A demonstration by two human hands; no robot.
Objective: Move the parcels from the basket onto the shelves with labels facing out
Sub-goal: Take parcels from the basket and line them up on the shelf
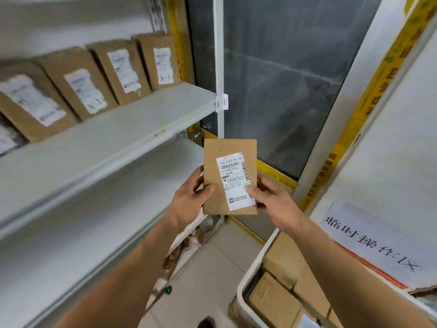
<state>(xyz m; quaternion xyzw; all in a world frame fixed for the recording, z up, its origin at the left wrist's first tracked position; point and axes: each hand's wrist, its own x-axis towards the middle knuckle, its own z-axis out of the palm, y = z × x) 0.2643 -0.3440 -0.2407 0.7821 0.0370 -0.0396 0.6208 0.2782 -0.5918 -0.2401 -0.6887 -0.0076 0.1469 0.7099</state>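
The parcel is held upright, long axis vertical, label toward the camera, just right of the shelves. The left hand grips its left edge; the right hand pinches its lower right corner. The left hand is nearer the shelves.

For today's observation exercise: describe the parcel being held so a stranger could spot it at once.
Start at the white shelf post tagged A-1. Just below it, the left hand and right hand hold a flat brown parcel upright. Unlike the leaning shelved parcels, it is off the shelf.
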